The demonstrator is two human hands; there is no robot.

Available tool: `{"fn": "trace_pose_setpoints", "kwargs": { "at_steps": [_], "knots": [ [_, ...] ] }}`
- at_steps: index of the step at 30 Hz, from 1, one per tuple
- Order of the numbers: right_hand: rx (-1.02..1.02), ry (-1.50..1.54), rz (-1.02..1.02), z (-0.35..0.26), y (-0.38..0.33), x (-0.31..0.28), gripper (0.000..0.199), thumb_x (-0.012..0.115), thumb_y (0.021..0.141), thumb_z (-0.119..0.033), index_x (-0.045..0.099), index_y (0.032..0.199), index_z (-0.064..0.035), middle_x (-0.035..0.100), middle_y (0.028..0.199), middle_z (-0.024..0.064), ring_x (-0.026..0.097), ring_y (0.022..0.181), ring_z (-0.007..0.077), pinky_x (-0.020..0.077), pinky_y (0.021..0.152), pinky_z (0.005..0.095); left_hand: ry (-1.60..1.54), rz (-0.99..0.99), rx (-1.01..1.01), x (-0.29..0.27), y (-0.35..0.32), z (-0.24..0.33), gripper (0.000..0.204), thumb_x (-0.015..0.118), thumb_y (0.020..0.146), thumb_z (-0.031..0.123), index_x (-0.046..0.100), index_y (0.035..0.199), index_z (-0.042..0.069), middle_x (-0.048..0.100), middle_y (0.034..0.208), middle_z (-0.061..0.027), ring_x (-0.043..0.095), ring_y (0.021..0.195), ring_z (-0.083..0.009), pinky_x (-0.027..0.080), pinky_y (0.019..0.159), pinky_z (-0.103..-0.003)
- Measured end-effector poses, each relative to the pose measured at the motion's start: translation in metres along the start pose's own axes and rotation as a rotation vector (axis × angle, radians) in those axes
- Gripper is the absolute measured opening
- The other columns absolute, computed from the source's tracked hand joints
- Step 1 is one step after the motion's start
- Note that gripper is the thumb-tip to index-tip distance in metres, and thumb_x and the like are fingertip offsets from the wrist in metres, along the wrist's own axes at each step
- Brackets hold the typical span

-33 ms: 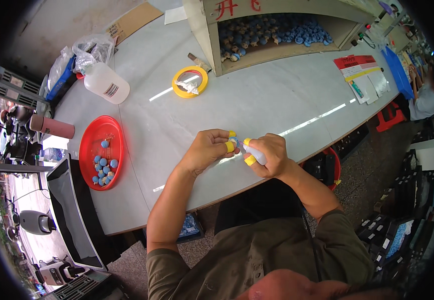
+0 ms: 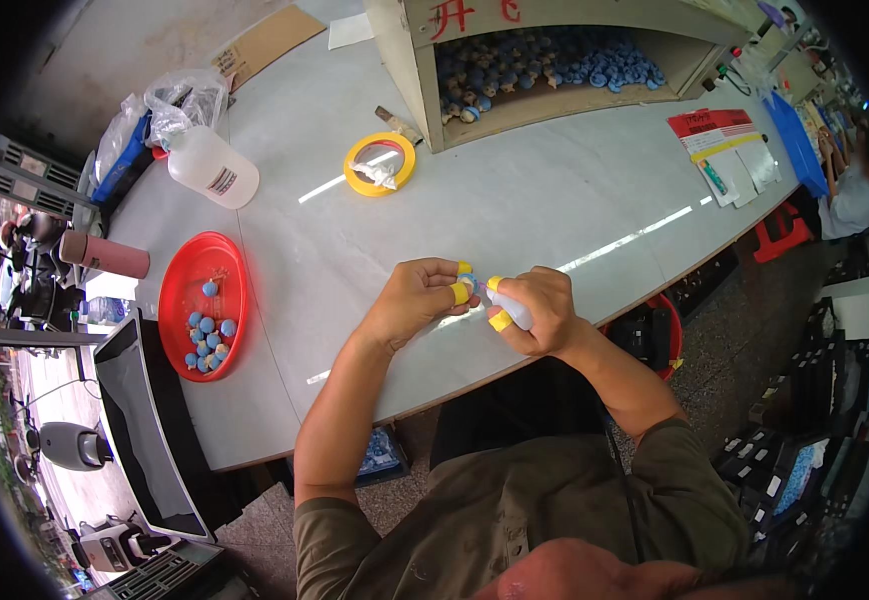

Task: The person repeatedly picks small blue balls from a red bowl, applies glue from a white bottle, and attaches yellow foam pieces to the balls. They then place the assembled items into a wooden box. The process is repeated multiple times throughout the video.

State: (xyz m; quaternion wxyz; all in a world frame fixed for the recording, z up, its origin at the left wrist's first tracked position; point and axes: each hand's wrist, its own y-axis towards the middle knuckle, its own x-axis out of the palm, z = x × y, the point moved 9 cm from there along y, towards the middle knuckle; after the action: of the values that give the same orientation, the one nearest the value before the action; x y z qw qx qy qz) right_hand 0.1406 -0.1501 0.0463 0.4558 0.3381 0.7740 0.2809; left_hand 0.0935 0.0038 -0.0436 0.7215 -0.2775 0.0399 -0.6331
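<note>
My left hand (image 2: 417, 300) and my right hand (image 2: 545, 312) meet just above the near edge of the white table (image 2: 515, 200). Both wear yellow finger covers on some fingertips. The left fingers pinch a small blue piece (image 2: 468, 284). The right hand is wrapped round a small pale squeeze bottle (image 2: 512, 310), whose tip points at the blue piece. The two hands almost touch.
A red tray (image 2: 180, 290) with several blue balls lies at the left. Farther back are a white plastic jug (image 2: 213, 168), a yellow tape roll (image 2: 380, 163) and a wooden box (image 2: 555, 95) full of small blue pieces. Papers (image 2: 730, 150) lie at the right, and a pink tumbler (image 2: 105, 255) at the far left.
</note>
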Motion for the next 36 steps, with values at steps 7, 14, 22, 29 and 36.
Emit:
{"fn": "trace_pose_setpoints", "kwargs": {
  "at_steps": [7, 14, 22, 29, 36],
  "knots": [
    [-0.01, -0.005, -0.037, 0.0002, -0.0074, 0.0049, 0.034, 0.079, 0.077, -0.016, 0.063, 0.104, -0.0013, 0.073, 0.082, 0.0106, 0.069, 0.062, 0.0266, 0.0502, 0.054, 0.0355, -0.051, 0.018, 0.034, -0.0017, 0.0004, -0.0001, 0.04, 0.071, 0.095, 0.004, 0.058, 0.128, -0.014, 0.07, 0.115, -0.0175, 0.072, 0.102, -0.0216, 0.061, 0.086, -0.027],
    [0.012, 0.017, 0.009, 0.0009, -0.0008, -0.0011, 0.033, 0.08, 0.077, -0.012, 0.063, 0.104, -0.0008, 0.072, 0.082, 0.01, 0.067, 0.061, 0.0267, 0.0491, 0.054, 0.0361, -0.016, 0.016, 0.034, 0.0014, -0.0005, 0.0024, 0.046, 0.073, 0.094, 0.005, 0.054, 0.13, -0.018, 0.069, 0.115, -0.0204, 0.073, 0.102, -0.0247, 0.061, 0.088, -0.03],
    [0.014, 0.016, 0.02, 0.0026, -0.0017, 0.001, 0.032, 0.08, 0.078, -0.012, 0.064, 0.103, -0.0007, 0.071, 0.082, 0.0101, 0.067, 0.061, 0.027, 0.0495, 0.054, 0.0358, -0.009, 0.008, 0.032, 0.0019, -0.0011, 0.0018, 0.043, 0.073, 0.094, 0.004, 0.056, 0.128, -0.016, 0.069, 0.114, -0.0192, 0.073, 0.1, -0.0228, 0.061, 0.088, -0.03],
    [0.015, -0.001, 0.009, 0.0003, 0.001, -0.0001, 0.03, 0.079, 0.077, -0.011, 0.065, 0.101, -0.0005, 0.071, 0.081, 0.01, 0.067, 0.06, 0.0268, 0.0495, 0.053, 0.0358, -0.02, 0.019, 0.021, 0.0026, -0.0021, 0.0034, 0.038, 0.072, 0.095, 0.004, 0.06, 0.126, -0.013, 0.07, 0.112, -0.0167, 0.072, 0.098, -0.019, 0.061, 0.086, -0.027],
    [0.014, 0.032, 0.014, 0.0019, -0.0031, -0.0025, 0.032, 0.079, 0.077, -0.011, 0.065, 0.102, 0.0003, 0.072, 0.083, 0.0106, 0.068, 0.061, 0.0268, 0.0495, 0.054, 0.0355, -0.022, 0.019, 0.017, 0.002, -0.0012, 0.0016, 0.038, 0.071, 0.095, 0.005, 0.059, 0.127, -0.013, 0.07, 0.112, -0.0166, 0.072, 0.098, -0.019, 0.06, 0.086, -0.026]
  ]
}}
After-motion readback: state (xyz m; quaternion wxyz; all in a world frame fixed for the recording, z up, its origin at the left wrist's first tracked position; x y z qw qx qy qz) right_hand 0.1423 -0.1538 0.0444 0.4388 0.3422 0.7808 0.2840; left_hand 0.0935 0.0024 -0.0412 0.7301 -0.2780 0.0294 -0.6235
